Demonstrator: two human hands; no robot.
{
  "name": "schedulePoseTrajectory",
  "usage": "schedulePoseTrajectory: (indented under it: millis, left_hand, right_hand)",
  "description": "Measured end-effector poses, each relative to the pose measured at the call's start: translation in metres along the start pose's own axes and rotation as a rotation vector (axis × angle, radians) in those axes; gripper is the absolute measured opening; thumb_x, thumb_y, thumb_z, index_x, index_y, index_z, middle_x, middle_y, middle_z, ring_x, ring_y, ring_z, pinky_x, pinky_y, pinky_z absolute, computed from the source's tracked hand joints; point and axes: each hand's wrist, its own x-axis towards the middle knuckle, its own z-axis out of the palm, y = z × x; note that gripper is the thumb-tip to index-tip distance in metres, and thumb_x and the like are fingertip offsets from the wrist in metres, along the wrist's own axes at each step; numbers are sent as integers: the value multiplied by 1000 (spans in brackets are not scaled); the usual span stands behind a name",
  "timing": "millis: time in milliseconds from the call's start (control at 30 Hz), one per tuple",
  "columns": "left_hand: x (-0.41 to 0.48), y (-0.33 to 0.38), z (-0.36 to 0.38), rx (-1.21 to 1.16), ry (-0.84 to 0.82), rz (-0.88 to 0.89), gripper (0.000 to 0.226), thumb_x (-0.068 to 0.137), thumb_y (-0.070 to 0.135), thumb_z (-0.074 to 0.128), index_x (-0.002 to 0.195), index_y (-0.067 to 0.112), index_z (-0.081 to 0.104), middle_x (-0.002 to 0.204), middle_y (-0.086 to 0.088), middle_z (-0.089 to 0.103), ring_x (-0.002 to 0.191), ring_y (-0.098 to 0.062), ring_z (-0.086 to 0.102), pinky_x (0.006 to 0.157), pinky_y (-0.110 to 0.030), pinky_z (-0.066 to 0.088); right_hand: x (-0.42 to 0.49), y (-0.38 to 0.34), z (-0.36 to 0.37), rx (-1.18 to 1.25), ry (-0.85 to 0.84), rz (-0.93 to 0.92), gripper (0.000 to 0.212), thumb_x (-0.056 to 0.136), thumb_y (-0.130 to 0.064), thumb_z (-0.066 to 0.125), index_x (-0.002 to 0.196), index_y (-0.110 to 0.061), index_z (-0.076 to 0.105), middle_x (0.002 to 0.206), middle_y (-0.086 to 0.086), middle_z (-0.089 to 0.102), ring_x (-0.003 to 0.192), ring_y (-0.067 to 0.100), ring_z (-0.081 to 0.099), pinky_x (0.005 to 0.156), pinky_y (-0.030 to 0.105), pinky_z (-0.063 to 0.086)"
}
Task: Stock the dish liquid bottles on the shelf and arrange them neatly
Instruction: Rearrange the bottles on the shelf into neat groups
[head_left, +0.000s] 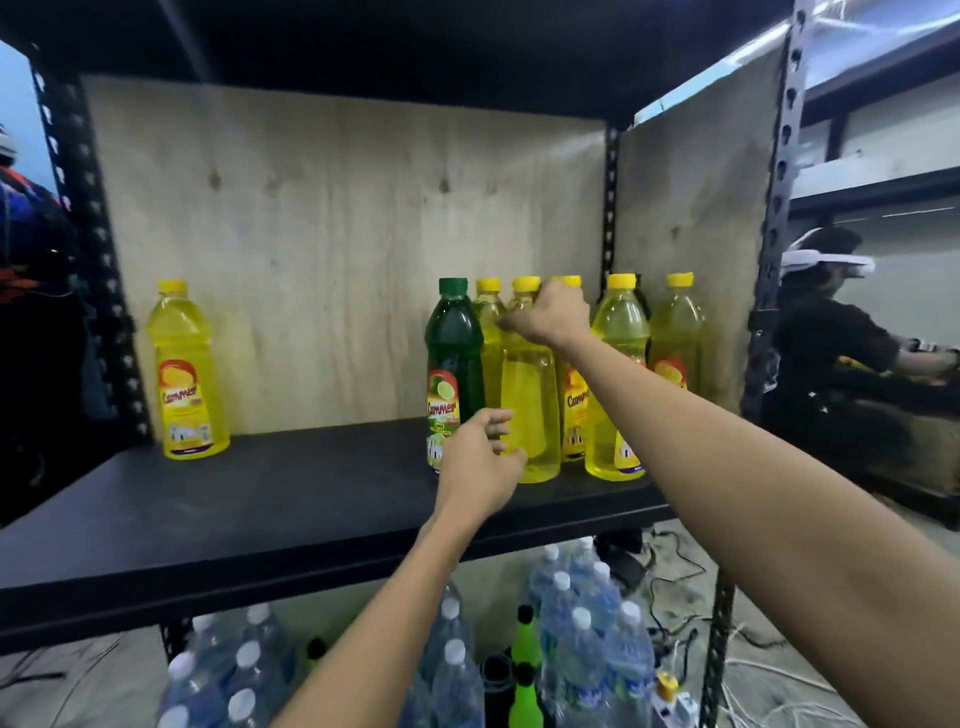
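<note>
Right forearm nearest; right hand (550, 317) clamps the shoulder of the yellow bottle (530, 410) on the shelf (260, 493), left hand (480, 457) half-spread at its base: full, heavy, slick plastic, likely best gripped at the waist.

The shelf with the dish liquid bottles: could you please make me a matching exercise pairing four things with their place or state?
Things:
1. green bottle
2. lone yellow bottle
3. right hand
4. left hand

Places or states:
A. grips a yellow bottle's neck
B. stands alone at the shelf's left end
C. open, beside a yellow bottle's base
D. left end of the bottle cluster

Pairs: 1-D, 2-B, 3-A, 4-C
</note>
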Motion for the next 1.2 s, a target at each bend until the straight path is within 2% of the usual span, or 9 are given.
schedulePoseTrajectory:
  millis: [100,233,367,533,700,800,900,1033,1200]
  left_hand:
    - [2,-3,6,28,36,14,58,84,15,77,136,21,54,125,3,62,108,-11,61,87,-20,52]
    - [4,-6,25,107,16,20,90,80,33,81,152,22,30,145,2,46,131,-16,47,108,-34,45]
    - [8,-12,39,118,17,-18,112,72,45,85,157,23,16,152,0,38,140,-20,38,114,-38,36]
    - [8,-16,38,90,124,-32,114,60,56,88,152,23,30,142,3,52,134,-20,46,110,-41,43]
    - [-22,-3,19,135,298,44,110,55,72,79,146,29,34,135,11,54,125,-11,49,106,-34,41]
    - [-37,-6,-29,199,506,126,96,51,83,71,131,39,43,115,21,56,101,2,52,88,-23,47]
    - [-36,-20,-97,352,696,105,97,49,83,70,129,34,47,111,16,60,99,-7,60,81,-29,50]
    - [-15,-57,-190,498,827,-72,108,50,71,80,141,30,38,127,3,57,114,-26,60,89,-45,52]
    - [27,-116,-273,544,841,-256,110,53,58,88,143,22,36,126,-5,54,116,-31,57,92,-48,51]
  right_hand:
    - [15,6,-24,103,-231,12,50,75,-30,85,112,-1,69,106,11,70,94,26,66,75,33,56]
    - [19,26,-50,395,-535,12,41,86,-1,71,126,2,63,125,20,69,118,37,65,102,45,53]
    - [10,41,-61,715,-717,-45,50,91,11,54,138,-5,58,140,18,61,123,31,62,99,41,52]
    - [-28,24,-57,498,-554,-152,57,80,-9,82,132,-17,59,121,8,72,112,23,68,100,42,54]
    - [-74,-23,-73,350,-479,-327,62,72,-18,89,127,-21,62,112,1,69,103,17,68,75,22,56]
    - [-92,-66,-74,362,-442,-453,66,63,-33,91,124,-28,66,113,-2,70,99,12,68,73,20,55]
    - [-94,-114,-43,497,-429,-515,53,63,-26,94,111,-22,72,100,-3,78,88,9,74,68,14,57]
    - [-85,-192,43,634,-531,-499,51,65,-6,92,111,-12,70,103,6,75,91,18,70,78,26,56]
    - [-70,-274,157,640,-559,-418,62,67,-6,90,125,-15,68,120,10,70,112,27,68,95,39,57]
